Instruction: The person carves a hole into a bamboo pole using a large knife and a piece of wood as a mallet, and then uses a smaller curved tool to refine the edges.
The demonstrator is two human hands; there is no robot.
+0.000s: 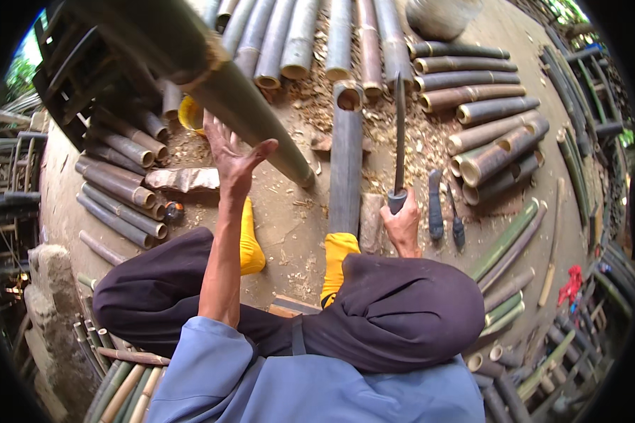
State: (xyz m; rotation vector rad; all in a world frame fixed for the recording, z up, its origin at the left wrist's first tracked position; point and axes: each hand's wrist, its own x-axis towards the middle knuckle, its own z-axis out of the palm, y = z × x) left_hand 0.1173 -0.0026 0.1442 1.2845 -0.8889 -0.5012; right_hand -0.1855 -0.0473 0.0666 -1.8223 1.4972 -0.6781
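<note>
My left hand (236, 158) is open, thumb and fingers spread, beside the near side of a thick green bamboo pole (254, 116). The pole slants from the upper left down to the middle; I cannot tell whether palm and pole touch. In my right hand (403, 224) is a long knife (400, 134), its narrow dark blade pointing away from me and its dark handle in my closed fingers. Left of the knife lies a dark bamboo tube (346, 166) with a round hole near its far end. My foot in a yellow covering (340, 254) is at its near end.
Cut bamboo tubes (298, 53) lie in rows at the back, with more stacks left (113, 180) and right (501, 151). Two dark-handled tools (436, 211) rest right of my right hand. Wood chips cover the ground. A yellow container (190, 115) stands behind the slanted pole.
</note>
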